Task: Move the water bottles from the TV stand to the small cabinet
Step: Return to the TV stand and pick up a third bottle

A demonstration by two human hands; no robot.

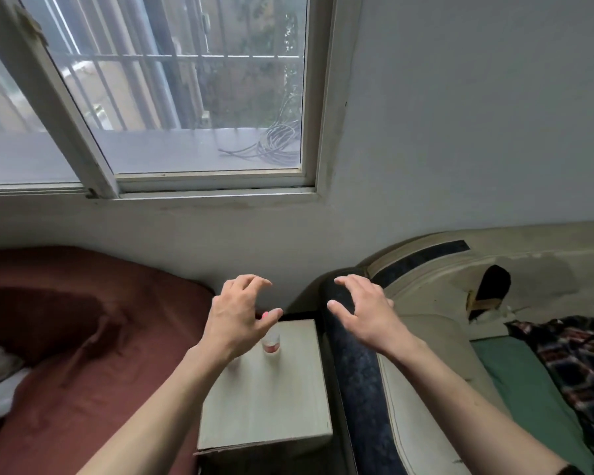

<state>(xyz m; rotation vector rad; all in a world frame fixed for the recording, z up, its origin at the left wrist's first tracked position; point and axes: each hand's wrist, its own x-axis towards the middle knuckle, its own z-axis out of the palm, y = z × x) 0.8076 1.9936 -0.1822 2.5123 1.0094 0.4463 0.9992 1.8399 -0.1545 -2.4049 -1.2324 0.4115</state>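
Two bare hands reach forward over a small cabinet (264, 399) that stands between a reddish-brown bed (83, 337) and a cream and dark blue headboard (367, 389). The left hand (235, 317) hovers with its fingers loosely curled and spread, holding nothing. The right hand (364, 311) is likewise loosely spread and holds nothing, hanging above the dark padded edge of the headboard. One small clear water bottle (271, 342) with a red label stands upright near the back of the cabinet's pale top. It sits directly beneath the left hand, whose thumb partly hides its upper part, so whether the thumb touches it cannot be told. The right hand is well apart from the bottle. A barred window (199, 97) fills the wall above.
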